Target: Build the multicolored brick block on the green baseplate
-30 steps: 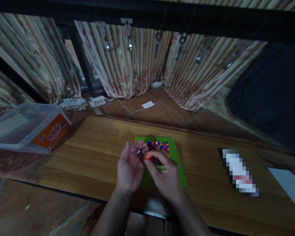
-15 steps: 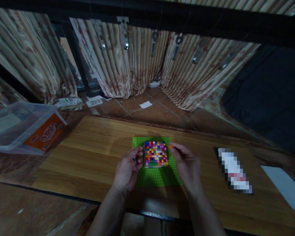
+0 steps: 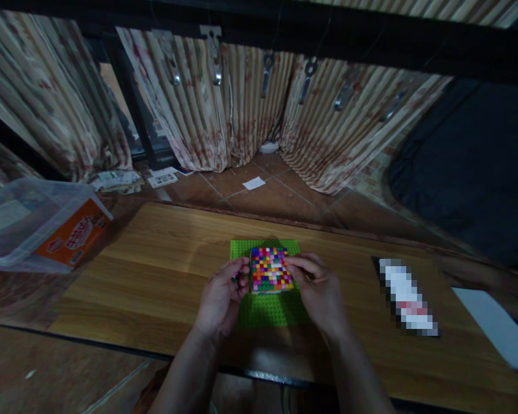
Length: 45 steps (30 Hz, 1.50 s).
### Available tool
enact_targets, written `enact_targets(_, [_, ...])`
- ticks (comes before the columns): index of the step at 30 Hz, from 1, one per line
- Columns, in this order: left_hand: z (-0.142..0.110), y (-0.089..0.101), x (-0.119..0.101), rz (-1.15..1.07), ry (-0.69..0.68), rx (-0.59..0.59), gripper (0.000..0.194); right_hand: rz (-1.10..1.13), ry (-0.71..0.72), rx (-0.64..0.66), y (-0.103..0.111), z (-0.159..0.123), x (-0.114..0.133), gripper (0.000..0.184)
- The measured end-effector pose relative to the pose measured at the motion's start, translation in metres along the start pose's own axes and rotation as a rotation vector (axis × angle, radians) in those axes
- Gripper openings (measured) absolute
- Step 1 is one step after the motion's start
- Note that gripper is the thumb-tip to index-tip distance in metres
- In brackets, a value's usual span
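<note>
- Seemingly a room in a home.
- Floor-length, cream-and-brown striped curtains with reddish floral patches (image 3: 250, 115) hang by a dark-framed glass panel (image 3: 133, 109).
- Reddish-brown square tiles (image 3: 280, 196) cover the floor.
- A long wood-grain table (image 3: 164, 259) bears a multicoloured block of small studded plastic toy bricks (image 3: 271, 275) on a green studded plastic baseplate (image 3: 271, 313).

Two hands (image 3: 219, 299), one baseplate (image 3: 271, 312)
</note>
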State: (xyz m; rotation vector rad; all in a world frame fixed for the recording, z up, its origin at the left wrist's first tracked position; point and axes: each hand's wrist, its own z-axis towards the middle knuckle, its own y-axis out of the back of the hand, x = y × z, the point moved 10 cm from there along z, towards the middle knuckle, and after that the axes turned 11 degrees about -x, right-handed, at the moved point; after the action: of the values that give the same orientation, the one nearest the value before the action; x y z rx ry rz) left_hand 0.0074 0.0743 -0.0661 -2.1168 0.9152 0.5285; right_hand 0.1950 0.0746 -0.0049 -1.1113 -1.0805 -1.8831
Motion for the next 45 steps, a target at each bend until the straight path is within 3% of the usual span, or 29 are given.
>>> enact_targets(12, [-0.001, -0.001, -0.002, -0.005, -0.011, 0.008, 0.016, 0.068, -0.105, 0.022, -0.005, 0.0, -0.009, 0.015])
enact_targets(16, [-0.002, 0.0, -0.003, -0.001, -0.014, 0.006, 0.017, 0.182, -0.253, -0.056, -0.004, 0.0, -0.023, 0.015])
enact_targets(20, [-0.003, 0.0, -0.003, 0.001, -0.007, 0.005, 0.013, 0.439, -0.455, -0.141, -0.01, -0.002, -0.039, 0.02])
enact_targets(32, [0.0, -0.001, -0.003, -0.009, -0.014, 0.019, 0.018, 0.655, -0.611, -0.14, -0.025, -0.003, -0.05, 0.024])
enact_targets(37, [-0.002, -0.005, -0.006, -0.101, -0.01, 0.023, 0.013, 0.648, -0.599, -0.119, -0.026, -0.004, -0.049, 0.024])
enact_targets(41, [-0.008, -0.012, -0.009, -0.188, 0.013, 0.073, 0.023, 0.601, -0.537, -0.147, -0.021, -0.003, -0.047, 0.027])
enact_targets(45, [-0.011, -0.014, -0.014, -0.236, 0.018, 0.103, 0.026, 0.484, -0.396, -0.235, -0.005, -0.001, -0.033, 0.025])
